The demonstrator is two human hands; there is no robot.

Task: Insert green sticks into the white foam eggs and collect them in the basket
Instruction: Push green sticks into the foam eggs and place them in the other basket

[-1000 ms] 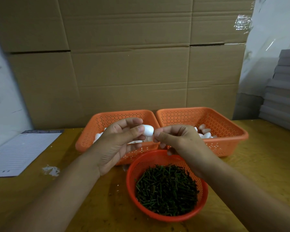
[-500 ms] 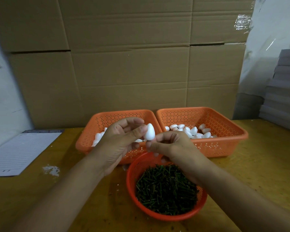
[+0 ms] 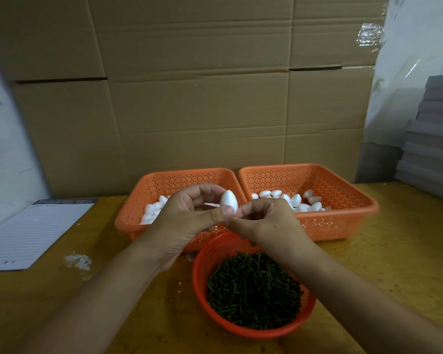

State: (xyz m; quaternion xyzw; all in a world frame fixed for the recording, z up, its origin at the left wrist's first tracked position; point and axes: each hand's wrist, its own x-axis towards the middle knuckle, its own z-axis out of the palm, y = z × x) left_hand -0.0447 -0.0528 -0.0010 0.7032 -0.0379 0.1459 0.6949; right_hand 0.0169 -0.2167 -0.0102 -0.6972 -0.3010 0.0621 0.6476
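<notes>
My left hand (image 3: 187, 218) pinches a white foam egg (image 3: 229, 201) upright, point up, between thumb and fingers, in front of the two orange baskets. My right hand (image 3: 266, 221) has its fingers curled and pinched together just under the egg's base; any stick in them is hidden. A round red basket (image 3: 202, 254) full of short green sticks (image 3: 253, 290) sits below my hands. The left orange basket (image 3: 179, 178) and the right orange basket (image 3: 343, 190) each hold several white foam eggs (image 3: 297, 200).
A lined paper pad (image 3: 33, 231) lies at the left on the wooden table (image 3: 407, 251). White crumbs (image 3: 77, 260) lie near it. Cardboard boxes (image 3: 202, 98) form a wall behind the baskets. A stack of grey boards (image 3: 435, 139) stands at the far right.
The egg in my left hand has turned from lying sideways to standing point up. My right hand has moved left and down to sit under the egg's base.
</notes>
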